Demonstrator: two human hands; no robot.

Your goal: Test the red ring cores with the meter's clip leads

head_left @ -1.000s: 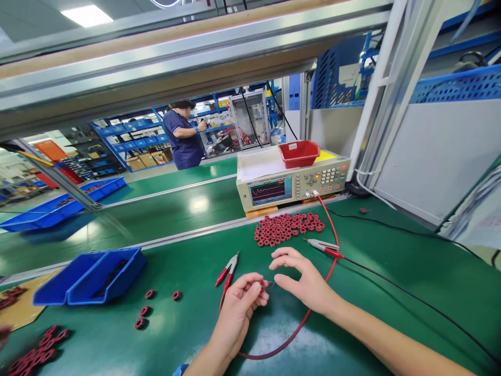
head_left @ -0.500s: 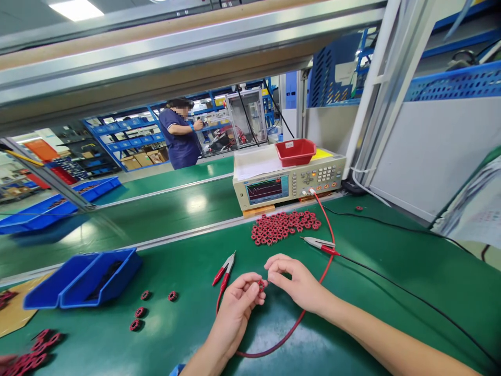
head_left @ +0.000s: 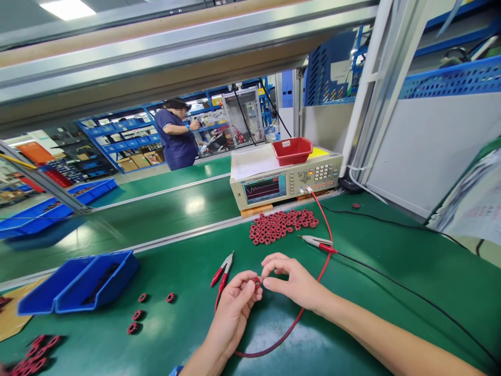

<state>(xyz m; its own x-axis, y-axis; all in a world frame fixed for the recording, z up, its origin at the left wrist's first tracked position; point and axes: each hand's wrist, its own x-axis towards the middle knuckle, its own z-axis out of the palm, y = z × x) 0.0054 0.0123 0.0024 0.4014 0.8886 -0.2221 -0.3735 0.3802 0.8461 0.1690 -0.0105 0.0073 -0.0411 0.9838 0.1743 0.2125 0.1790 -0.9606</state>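
mat point(head_left: 164, 250): glossy green | bin point(head_left: 78, 284): smooth blue plastic | clip point(head_left: 313, 241): metal

Tray point(head_left: 291, 151) on meter point(head_left: 285, 180); coils point(head_left: 282, 226) before it.

Site: electronics factory line, my station | Bench: green mat point(head_left: 391, 271), test meter point(head_left: 284, 183) at far edge, red clip leads point(head_left: 222, 269) | Stock: red wound cores point(head_left: 279, 226), blue bins point(head_left: 78, 282) near left edge | Beyond: conveyor point(head_left: 156, 209), parts racks point(head_left: 117, 146), co-worker point(head_left: 176, 136).
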